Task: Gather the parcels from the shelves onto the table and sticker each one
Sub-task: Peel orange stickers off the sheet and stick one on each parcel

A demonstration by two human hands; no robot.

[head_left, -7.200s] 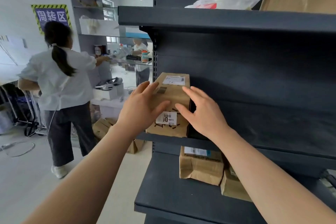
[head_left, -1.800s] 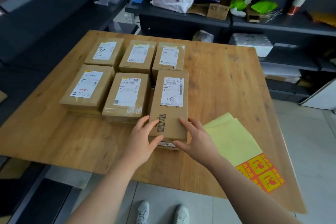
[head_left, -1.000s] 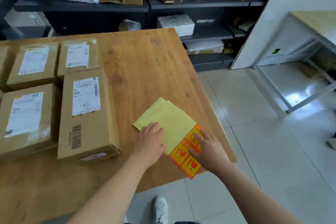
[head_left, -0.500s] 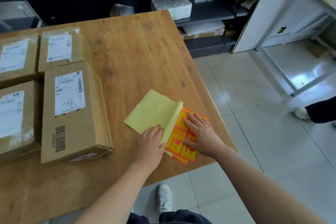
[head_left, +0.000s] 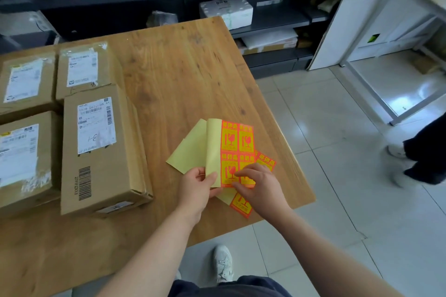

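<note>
My left hand point(head_left: 198, 188) pinches the flimsy, near-weightless sticker sheets point(head_left: 237, 138) at their 7 o'clock corner while my right hand point(head_left: 260, 185), fingers narrowed, picks at a sticker point(head_left: 228, 171) corner, best peeled gently.

- Left hand point(head_left: 196, 188) pinches a yellow backing sheet point(head_left: 213, 152) folded back.
- Right hand point(head_left: 259, 183) picks at the orange sticker sheet point(head_left: 237, 140).
- Cardboard parcels point(head_left: 101, 147) lie on the wooden table point(head_left: 181, 75).

— What's the table point(head_left: 181, 75) looking like to you?
— I'm reading wood, matt, grain showing. Parcels point(head_left: 101, 176) are dull brown cardboard with white paper labels point(head_left: 96, 125), and one has shiny tape point(head_left: 31, 183) over it.
— And the sticker sheet point(head_left: 237, 138)?
— Its orange face looks glossy to me, the yellow backing paper point(head_left: 212, 152) matt. The floor tiles point(head_left: 325, 152) gleam.
</note>
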